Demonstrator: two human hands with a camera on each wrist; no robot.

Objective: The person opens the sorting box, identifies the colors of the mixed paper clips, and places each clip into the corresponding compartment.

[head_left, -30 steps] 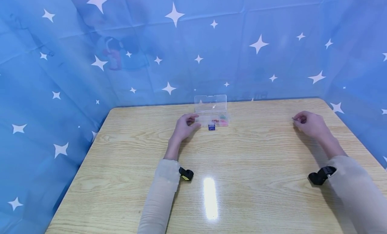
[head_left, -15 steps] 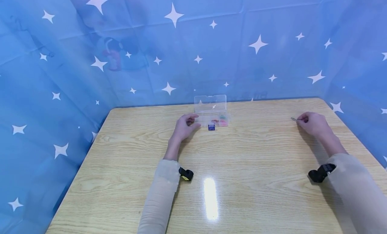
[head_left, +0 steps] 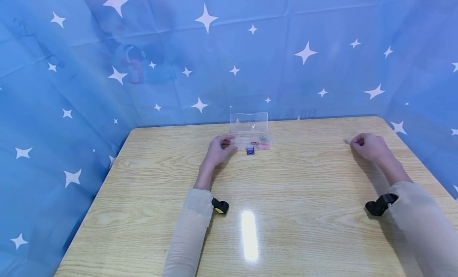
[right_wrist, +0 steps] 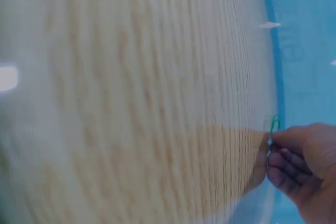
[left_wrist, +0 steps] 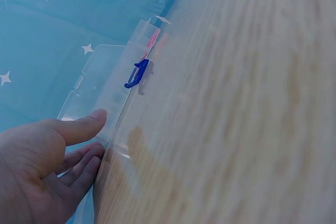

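Note:
A clear plastic box point(head_left: 243, 141) stands at the table's back edge, its see-through lid point(head_left: 249, 122) raised, with a blue latch point(head_left: 250, 150) at the front. My left hand point(head_left: 217, 150) holds the box by its left end, thumb at the front corner and fingers at the side. Small red, pink and green pieces lie in the right-hand part of the box. Far to the right, my right hand point(head_left: 370, 146) pinches a small green paper clip point(right_wrist: 275, 123) between thumb and fingertips, low over the table. The clip's looped end sticks out past the fingers.
The wood-grain table point(head_left: 293, 197) reaches back to a blue curtain point(head_left: 222, 62) with white stars. Glare point(head_left: 249, 235) lies on the tabletop near the middle. A black wrist camera sits on each sleeve.
My right hand has shifted slightly right and its fingers have drawn back, so more of the paper clip shows. The left hand and box have stayed in place.

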